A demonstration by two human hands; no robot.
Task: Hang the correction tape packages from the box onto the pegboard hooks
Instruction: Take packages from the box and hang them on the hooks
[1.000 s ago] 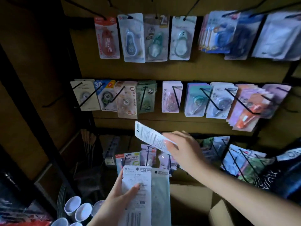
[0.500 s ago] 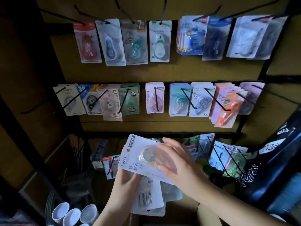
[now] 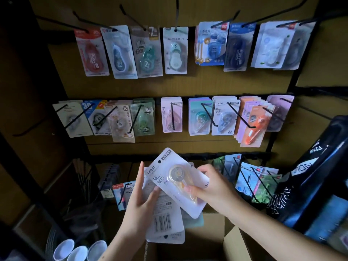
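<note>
My right hand [image 3: 214,189] grips a white correction tape package [image 3: 169,178] marked T-9267, face up and tilted, with a yellow dispenser in its blister. My left hand [image 3: 139,202] holds a stack of several packages [image 3: 165,225] underneath it, backs with a barcode showing. Both hands are low in the middle, above an open cardboard box [image 3: 233,240]. On the pegboard [image 3: 188,85] behind, a matching T-9267 package [image 3: 224,115] hangs on a middle-row hook. Three rows of black hooks carry other tape packages.
Empty black hooks [image 3: 33,129] stick out at the left of the top and middle rows. White cups [image 3: 79,249] stand at the bottom left. A dark bag with white lettering [image 3: 320,176] hangs at the right. The lower row of packages [image 3: 250,181] sits just behind my right hand.
My right hand turned its package from back side to face up and brought it down onto the stack. The left hand's stack rose toward it. The view drifted left.
</note>
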